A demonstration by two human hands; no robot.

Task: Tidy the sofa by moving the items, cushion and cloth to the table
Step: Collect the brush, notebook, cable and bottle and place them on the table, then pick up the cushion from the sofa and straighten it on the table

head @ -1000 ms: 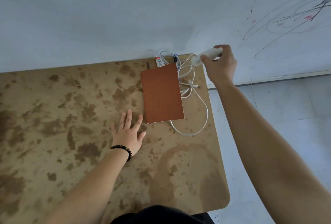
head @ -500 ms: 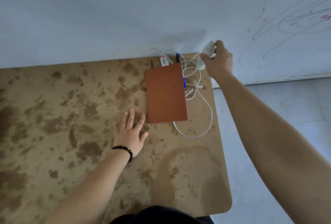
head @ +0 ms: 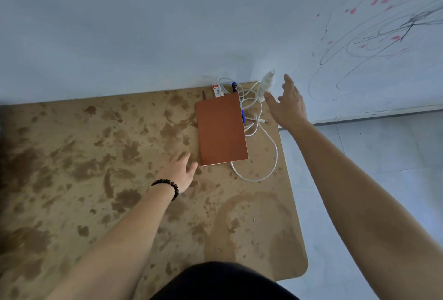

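Note:
A small white bottle point(head: 265, 86) stands at the far right corner of the stained brown table point(head: 96, 167), against the wall. My right hand point(head: 288, 105) hovers just right of the bottle, fingers spread, holding nothing. An orange-brown notebook point(head: 221, 128) lies flat near that corner, over a loose white cable point(head: 263, 155), a blue pen point(head: 242, 115) and a red-and-white marker point(head: 217, 91). My left hand point(head: 179, 171), with a dark bead bracelet at the wrist, rests flat on the table beside the notebook's near left corner. No sofa, cushion or cloth is in view.
The pale wall point(head: 143, 36) runs along the table's far edge, with scribbled marks point(head: 383, 36) at the right. The table's right edge drops to a light tiled floor point(head: 383, 167). My dark clothing point(head: 223, 280) shows at the bottom.
My right hand stood the white bottle up at the table's far corner, let go of it and drew back to the right with fingers spread. My left hand stayed on the table.

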